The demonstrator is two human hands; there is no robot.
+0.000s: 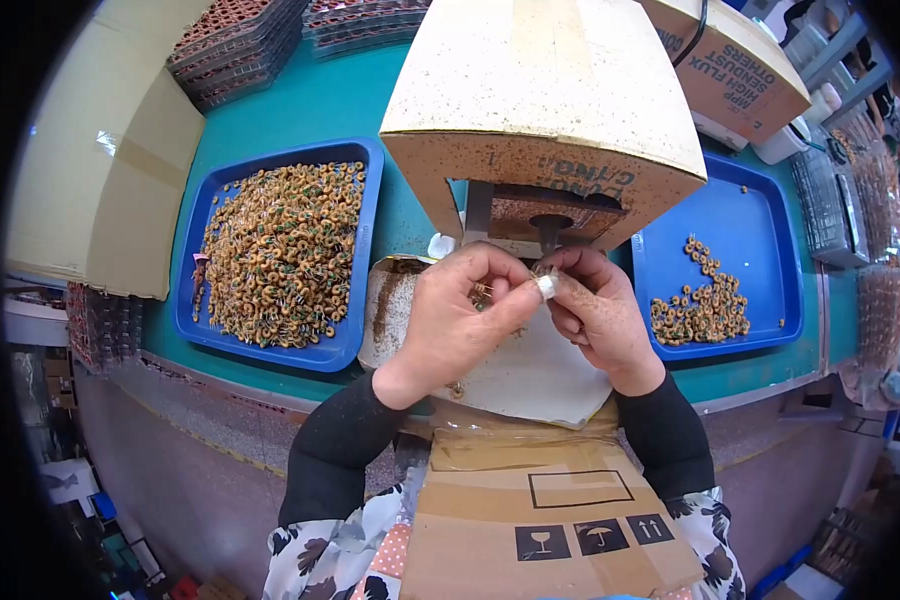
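Observation:
Close together under the carton hood point(550, 90), my two hands meet at their fingertips. My left hand point(460, 310) is closed, with a few small wire-wound ring coils point(481, 295) showing inside its curled fingers. The thumb and fingers of my right hand point(600, 305) are pinched, with a white wrap on one digit; what lies in the pinch is too small and covered to make out. Just above the fingertips a dark metal spindle point(549, 232) points down from the opening. Below both hands lies a white sheet point(530, 380) with brown specks.
On the left a blue tray point(368, 240) is heaped with ring coils point(280, 260). Another blue tray point(770, 230) on the right bears a smaller pile point(705, 312). A brown carton point(550, 520) lies before me. Stacked red-brown racks point(235, 50) stand at the back left.

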